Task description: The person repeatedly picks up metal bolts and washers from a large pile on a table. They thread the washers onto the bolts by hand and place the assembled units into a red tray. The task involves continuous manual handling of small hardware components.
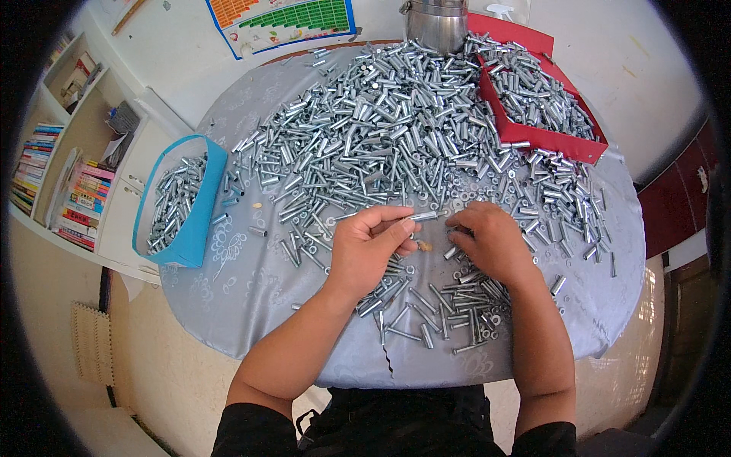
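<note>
My left hand [371, 247] pinches a short silver metal sleeve [423, 216] between thumb and fingers, held level just above the table. My right hand [491, 240] rests palm down beside it, fingers curled on loose washers and bolts near the sleeve's free end. A big heap of silver sleeves and bolts [381, 129] covers the round table's grey cloth [251, 289] beyond both hands. A smaller scatter of bolts and washers [449, 308] lies under my wrists.
A blue box [196, 221] with silver parts hangs at the table's left edge. A red tray [548, 137] of parts sits at the back right, a steel pot [435, 24] behind it. Bookshelves [68, 183] stand at left.
</note>
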A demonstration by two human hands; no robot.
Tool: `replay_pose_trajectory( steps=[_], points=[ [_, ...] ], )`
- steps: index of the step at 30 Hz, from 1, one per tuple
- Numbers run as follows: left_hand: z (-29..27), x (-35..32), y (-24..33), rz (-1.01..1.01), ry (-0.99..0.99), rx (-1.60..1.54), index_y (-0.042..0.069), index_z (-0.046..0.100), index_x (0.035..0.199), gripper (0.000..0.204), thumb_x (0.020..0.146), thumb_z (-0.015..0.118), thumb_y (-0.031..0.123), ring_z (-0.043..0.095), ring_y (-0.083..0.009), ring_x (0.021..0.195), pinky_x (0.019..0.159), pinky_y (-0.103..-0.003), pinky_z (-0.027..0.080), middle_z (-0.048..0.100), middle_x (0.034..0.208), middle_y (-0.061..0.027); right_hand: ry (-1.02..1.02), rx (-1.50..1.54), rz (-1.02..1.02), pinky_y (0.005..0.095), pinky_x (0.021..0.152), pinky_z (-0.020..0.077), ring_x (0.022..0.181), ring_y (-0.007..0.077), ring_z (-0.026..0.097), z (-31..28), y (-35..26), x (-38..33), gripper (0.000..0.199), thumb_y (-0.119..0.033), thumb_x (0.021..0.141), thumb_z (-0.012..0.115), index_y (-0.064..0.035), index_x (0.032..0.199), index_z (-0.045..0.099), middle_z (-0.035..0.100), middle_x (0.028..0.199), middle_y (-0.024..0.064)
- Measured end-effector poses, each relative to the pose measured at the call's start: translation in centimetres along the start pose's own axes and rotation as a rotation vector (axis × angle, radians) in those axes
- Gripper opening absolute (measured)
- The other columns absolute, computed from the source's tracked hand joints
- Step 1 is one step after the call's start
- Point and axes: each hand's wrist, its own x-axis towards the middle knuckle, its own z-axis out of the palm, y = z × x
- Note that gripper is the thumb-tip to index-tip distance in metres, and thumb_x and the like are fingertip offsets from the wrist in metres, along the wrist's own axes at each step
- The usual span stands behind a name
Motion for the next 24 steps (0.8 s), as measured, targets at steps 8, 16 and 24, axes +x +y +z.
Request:
replay_pose_trajectory(
  steps=[8, 16, 24],
  points=[
    [0.1, 0.0, 0.1, -0.009, 0.019, 0.037, -0.002, 0.065, 0.108, 0.019, 0.089, 0.063, 0.004, 0.067, -0.0145, 0.072, 0.065, -0.027, 0.056, 0.071, 0.093, -0.0113, -0.068, -0.081, 0.109, 0.0436, 0.075, 0.0495, 0.087, 0.0344, 0.061, 0.4, -0.9, 0.5, 0.012, -0.015, 0.079, 0.063, -0.007, 0.086, 0.067, 0.062, 0.089, 0.0135],
    [0.1, 0.0, 0.2, -0.005, -0.003, 0.039, -0.001, 0.065, 0.108, 0.019, 0.089, 0.063, 0.004, 0.067, -0.0143, 0.072, 0.065, -0.026, 0.056, 0.071, 0.093, -0.0118, 0.204, 0.805, 0.364, 0.0255, 0.063, 0.0495, 0.069, 0.0105, 0.062, 0.2, -1.6, 0.3, 0.009, -0.004, 0.084, 0.067, 0.0, 0.092, 0.063, 0.064, 0.079, 0.0048],
    [0.0, -0.1, 0.2, -0.005, 0.0, 0.035, -0.001, 0.065, 0.108, 0.019, 0.089, 0.063, 0.004, 0.067, -0.014, 0.072, 0.065, -0.026, 0.056, 0.071, 0.093, -0.0118, 0.144, 1.024, 0.323, 0.0237, 0.068, 0.0509, 0.075, 0.0108, 0.064, 0.1, -2.2, 0.3, 0.011, 0.0, 0.084, 0.066, 0.0027, 0.095, 0.063, 0.066, 0.082, 0.0044]
  ],
)
